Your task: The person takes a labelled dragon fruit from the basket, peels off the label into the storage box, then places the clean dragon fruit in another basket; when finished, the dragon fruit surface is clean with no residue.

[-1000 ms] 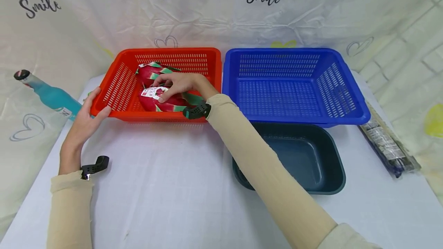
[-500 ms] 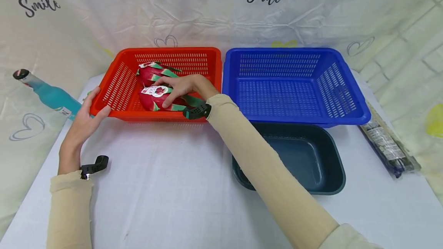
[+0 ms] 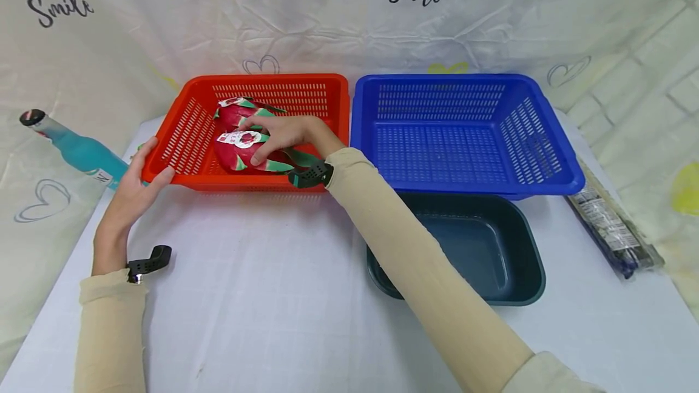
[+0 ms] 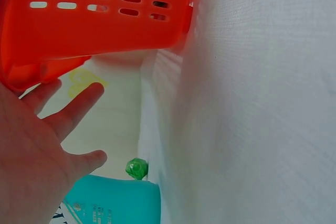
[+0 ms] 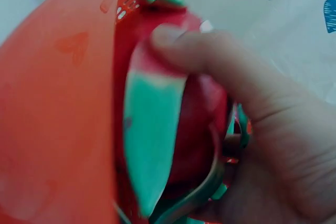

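Observation:
Two pink dragon fruits with green-tipped scales and white labels lie in the red basket [image 3: 188, 181]. My right hand [image 3: 286, 133] reaches in from the right and grips the nearer dragon fruit [image 3: 226, 153]. In the right wrist view the thumb [image 5: 194, 51] presses on its skin, while other fingers lie partly hidden behind the fruit. The farther dragon fruit [image 3: 229, 117] sits just behind it. My left hand [image 3: 133, 184] rests against the near left corner of the red basket. Its fingers [image 4: 76, 111] look straight and spread in the left wrist view.
A blue basket [image 3: 469, 187] stands right of the red one, with a dark green basin [image 3: 537, 278] in front. A bottle of turquoise liquid [image 3: 90, 153] is beside my left hand. A long clear-wrapped package [image 3: 608, 220] lies at the far right.
The nearer dragon fruit has shifted slightly left and turned a little under my right hand, which now grips it. My left hand and the baskets have stayed in place.

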### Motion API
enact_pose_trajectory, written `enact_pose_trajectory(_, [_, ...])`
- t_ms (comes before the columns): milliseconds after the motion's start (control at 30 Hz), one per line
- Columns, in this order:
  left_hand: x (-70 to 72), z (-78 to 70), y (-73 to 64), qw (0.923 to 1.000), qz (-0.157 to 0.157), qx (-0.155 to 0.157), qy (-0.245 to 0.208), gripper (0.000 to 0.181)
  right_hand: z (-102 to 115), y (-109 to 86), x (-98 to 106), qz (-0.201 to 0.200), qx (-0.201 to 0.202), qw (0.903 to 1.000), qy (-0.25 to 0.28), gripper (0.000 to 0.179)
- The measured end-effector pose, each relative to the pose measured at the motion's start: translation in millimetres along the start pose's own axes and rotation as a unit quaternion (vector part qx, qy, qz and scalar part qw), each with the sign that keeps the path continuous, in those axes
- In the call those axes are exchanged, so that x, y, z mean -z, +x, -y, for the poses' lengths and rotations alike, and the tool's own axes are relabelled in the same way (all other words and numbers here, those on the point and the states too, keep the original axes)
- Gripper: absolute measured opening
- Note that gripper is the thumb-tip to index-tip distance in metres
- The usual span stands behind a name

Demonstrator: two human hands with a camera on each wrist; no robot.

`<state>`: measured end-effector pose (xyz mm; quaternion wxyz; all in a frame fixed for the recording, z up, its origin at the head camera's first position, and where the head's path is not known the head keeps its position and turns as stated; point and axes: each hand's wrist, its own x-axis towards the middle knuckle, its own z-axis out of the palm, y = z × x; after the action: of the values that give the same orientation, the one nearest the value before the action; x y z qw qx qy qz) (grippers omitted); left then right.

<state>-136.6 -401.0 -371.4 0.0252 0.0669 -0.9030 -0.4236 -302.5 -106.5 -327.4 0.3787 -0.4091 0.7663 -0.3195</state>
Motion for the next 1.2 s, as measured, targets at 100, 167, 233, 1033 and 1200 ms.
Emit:
enact_pose_trajectory(100, [0.1,-0.2,-0.4,1.0000,0.000,0.002,0.000,0.076,2.2,-0.3,0.8,-0.007,0.010,0.9998,0.013,0.080])
enact_pose_trajectory(167, [0.3,-0.6,-0.8,1.0000,0.000,0.002,0.000,0.076,3.5,-1.0,1.1,-0.008,0.015,0.9996,0.024,0.079])
enact_pose_trajectory(233, [0.2,-1.1,-0.9,1.0000,-0.001,0.000,0.000,0.076,4.6,-1.6,1.5,-0.008,0.015,0.9992,0.036,0.079])
enact_pose_trajectory(1033, [0.7,-1.9,-1.7,1.0000,-0.002,-0.007,0.006,0.076,41.0,-17.2,11.3,-0.040,0.081,0.9920,0.088,0.075])
enact_pose_trajectory(1200, [0.8,-2.7,-1.3,1.0000,0.001,-0.007,0.006,0.076,43.4,-20.5,12.7,-0.049,0.084,0.9905,0.097,0.077])
